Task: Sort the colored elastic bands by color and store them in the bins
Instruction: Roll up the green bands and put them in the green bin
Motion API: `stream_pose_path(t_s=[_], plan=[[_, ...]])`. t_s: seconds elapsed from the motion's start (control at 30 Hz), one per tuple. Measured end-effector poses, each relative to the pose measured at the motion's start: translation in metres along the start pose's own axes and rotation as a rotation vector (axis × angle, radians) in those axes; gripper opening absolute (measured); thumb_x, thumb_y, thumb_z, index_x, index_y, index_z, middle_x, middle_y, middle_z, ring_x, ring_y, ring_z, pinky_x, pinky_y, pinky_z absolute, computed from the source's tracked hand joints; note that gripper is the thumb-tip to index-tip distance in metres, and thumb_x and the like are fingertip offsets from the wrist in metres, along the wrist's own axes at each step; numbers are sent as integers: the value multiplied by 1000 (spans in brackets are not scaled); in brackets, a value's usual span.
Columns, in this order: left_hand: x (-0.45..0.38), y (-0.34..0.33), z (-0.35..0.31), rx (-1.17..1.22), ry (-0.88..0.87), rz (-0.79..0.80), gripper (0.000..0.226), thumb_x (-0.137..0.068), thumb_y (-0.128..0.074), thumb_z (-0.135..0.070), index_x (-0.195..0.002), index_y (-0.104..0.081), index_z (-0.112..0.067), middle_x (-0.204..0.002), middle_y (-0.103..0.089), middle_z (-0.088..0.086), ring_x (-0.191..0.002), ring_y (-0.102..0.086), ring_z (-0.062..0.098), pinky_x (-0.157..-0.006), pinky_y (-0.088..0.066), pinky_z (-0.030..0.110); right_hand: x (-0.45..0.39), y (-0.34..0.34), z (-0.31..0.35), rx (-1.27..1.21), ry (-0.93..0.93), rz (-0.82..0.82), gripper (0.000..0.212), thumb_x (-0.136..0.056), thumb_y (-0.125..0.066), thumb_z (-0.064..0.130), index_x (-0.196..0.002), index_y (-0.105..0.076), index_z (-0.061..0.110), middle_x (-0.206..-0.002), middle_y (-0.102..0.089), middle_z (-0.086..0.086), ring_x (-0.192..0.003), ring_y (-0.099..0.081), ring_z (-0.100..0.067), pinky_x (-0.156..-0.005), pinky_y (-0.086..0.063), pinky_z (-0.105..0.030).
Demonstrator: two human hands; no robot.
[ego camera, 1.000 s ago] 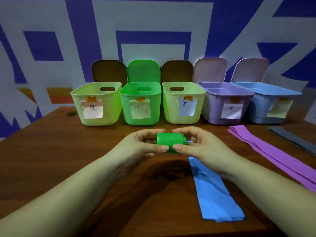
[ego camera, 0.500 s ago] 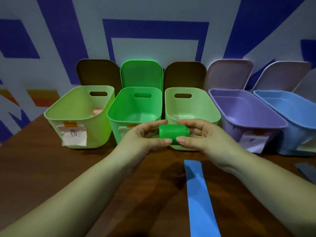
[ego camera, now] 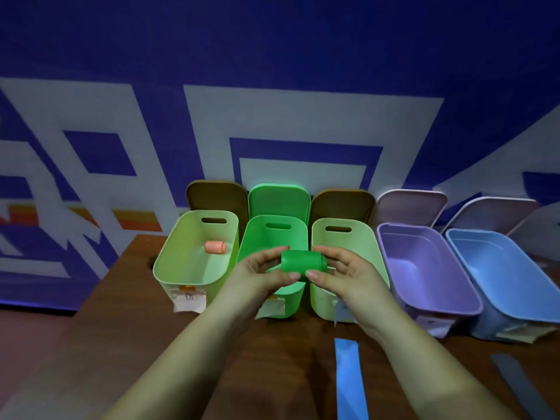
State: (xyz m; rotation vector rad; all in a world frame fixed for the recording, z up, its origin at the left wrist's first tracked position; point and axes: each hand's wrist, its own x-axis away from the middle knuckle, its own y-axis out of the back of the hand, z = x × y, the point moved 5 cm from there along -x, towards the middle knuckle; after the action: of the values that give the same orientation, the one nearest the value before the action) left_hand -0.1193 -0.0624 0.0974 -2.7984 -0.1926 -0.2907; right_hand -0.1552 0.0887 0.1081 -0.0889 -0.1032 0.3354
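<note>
So you've got the rolled green band (ego camera: pixel 303 261) lying on its side, long axis running left to right, roughly parallel to the row of bins along the table's (ego camera: pixel 127 344) far edge. The open coiled end faces your right palm.

It sits between your two hands, held up over the bright green bin (ego camera: pixel 274 237), about above that bin's near half. Your left hand (ego camera: pixel 260 277) pinches the left end, thumb under the front and fingers curled over the top. Your right hand (ego camera: pixel 345 277) does the same on the right end, thumb tip on the lower front of the roll, fingers wrapped over the back.

Bins from the left:
- pale green bin (ego camera: pixel 169 262) with a rolled orange-pink band (ego camera: pixel 215 247) lying on its floor toward the far wall
- the bright green one, nothing visible inside past your hands
- another pale green bin (ego camera: pixel 369 241), partly hidden by your right hand
- purple bin (ego camera: pixel 391 237), bare floor showing
- blue bin (ego camera: pixel 460 241), same

Lids stand propped behind each bin against the wall. Paper labels are on the front faces, not readable.

On the table near its front edge, a flat blue band (ego camera: pixel 350 380) lies lengthwise pointing away from you, and a grey band (ego camera: pixel 521 386) lies off toward the right edge.
</note>
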Motion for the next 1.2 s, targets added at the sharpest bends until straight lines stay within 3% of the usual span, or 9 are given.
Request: stream_pose_path(t_s=[0.1,0.23,0.37,0.57,0.77,0.87,0.97,1.1,1.2], plan=[[-2,7,-11,25,5,-35,62,-51,-77,-3,-111,-64,-11,-118,-65,17,-101,-66,28,-97,-48,39,-9,-10,11,3,-2,-7,43,-73,-71,-6,-111,-62,12,-116,-64,-14,-88,-68,-11,-76,-53,-16],[-15,18,-18,-5,24,-5,70,-47,-86,-9,-113,-64,-14,-120,-65,15,-109,-63,29,-101,-45,44,-21,-19,7,-19,-13,-40,43,-73,-72,-5,-109,-63,16,-114,-66,-9,-93,-68,-13,-77,-54,-17],[-30,30,-16,26,35,37,56,-62,-71,-4,-116,-61,-11,-113,-69,11,-97,-68,21,-92,-52,31,-40,-26,-5,-35,-53,-64,42,-74,-72,-4,-109,-64,17,-111,-68,-8,-94,-69,-13,-76,-53,-17],[-81,59,-2,15,67,-54,42,-81,-61,7,-119,-59,-11,-110,-69,9,-87,-68,11,-81,-54,19,-86,-40,-21,-13,-108,-80,46,-77,-68,-6,-120,-60,11,-107,-69,-4,-84,-70,-5,-72,-52,-13],[-144,76,22,-39,115,-107,38,-90,-54,2,-127,-54,-8,-117,-67,8,-111,-61,20,-103,-43,34,-145,-48,-50,128,-154,-192,45,-83,-67,2,-126,-56,6,-110,-64,-6,-80,-59,4,-63,-44,-2],[-176,84,49,-78,159,-208,38,-91,-52,1,-128,-55,-5,-120,-66,9,-113,-60,23,-106,-40,43,-179,-47,-79,225,-211,-240,47,-85,-66,6,-130,-53,6,-122,-60,-8,-97,-55,-4,-81,-40,-8],[-203,91,68,-191,211,-339,43,-91,-53,-1,-133,-51,-3,-130,-58,10,-120,-55,23,-108,-38,39,-208,-47,-114,287,-320,-241,49,-87,-65,9,-133,-50,6,-138,-50,-15,-127,-47,-19,-99,-36,-24],[-229,90,83,-260,274,-371,39,-94,-47,1,-133,-49,1,-127,-58,14,-112,-55,21,-89,-39,22,-240,-43,-150,301,-423,-288,50,-88,-62,6,-136,-46,3,-143,-44,-17,-132,-43,-26,-106,-34,-31],[-248,91,96,-272,343,-389,40,-96,-43,1,-135,-45,2,-130,-56,18,-116,-55,28,-88,-39,24,-255,-41,-171,269,-481,-360,50,-88,-62,4,-135,-46,1,-139,-49,-18,-126,-49,-28,-105,-38,-34]])
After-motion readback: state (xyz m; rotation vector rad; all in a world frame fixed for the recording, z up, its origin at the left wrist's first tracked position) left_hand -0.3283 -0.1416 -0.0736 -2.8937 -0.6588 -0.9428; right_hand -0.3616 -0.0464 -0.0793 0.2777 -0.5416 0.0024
